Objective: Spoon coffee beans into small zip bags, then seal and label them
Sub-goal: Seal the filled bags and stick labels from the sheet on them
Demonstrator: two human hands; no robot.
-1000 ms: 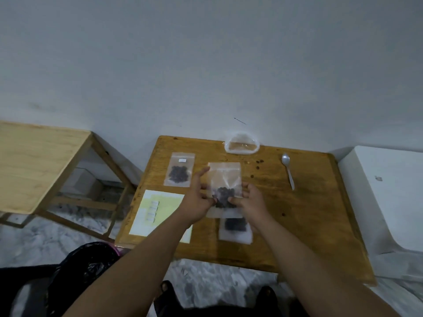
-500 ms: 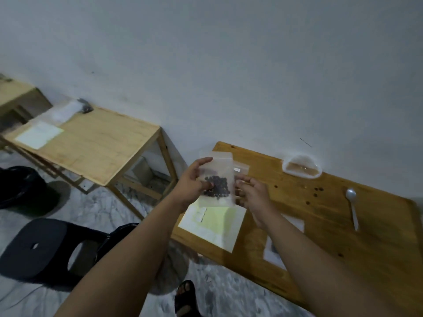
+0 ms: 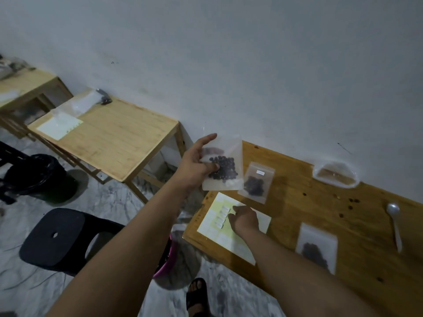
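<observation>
Against the wall at far left stands a pale, square-topped wooden side table (image 3: 109, 138). A black moulded plastic stool (image 3: 57, 234) sits on the mottled floor before it, with open floor between. Above the far left corner of the dark brown wooden work table (image 3: 309, 202), the left hand (image 3: 196, 163) grips a small clear zip bag of dark coffee beans (image 3: 225, 165) by its left edge, upright in the air. Below, the right hand (image 3: 243, 218) reaches onto a pale yellow label sheet (image 3: 233, 239), fingertips at its small white labels (image 3: 222, 216); I cannot tell whether they pinch one. Half a second ago both hands held the bag. Rightward lie a labelled filled bag (image 3: 256, 183), a second filled bag (image 3: 317, 248), a clear plastic tub (image 3: 335, 175) and a white plastic spoon (image 3: 394, 223), well apart.
</observation>
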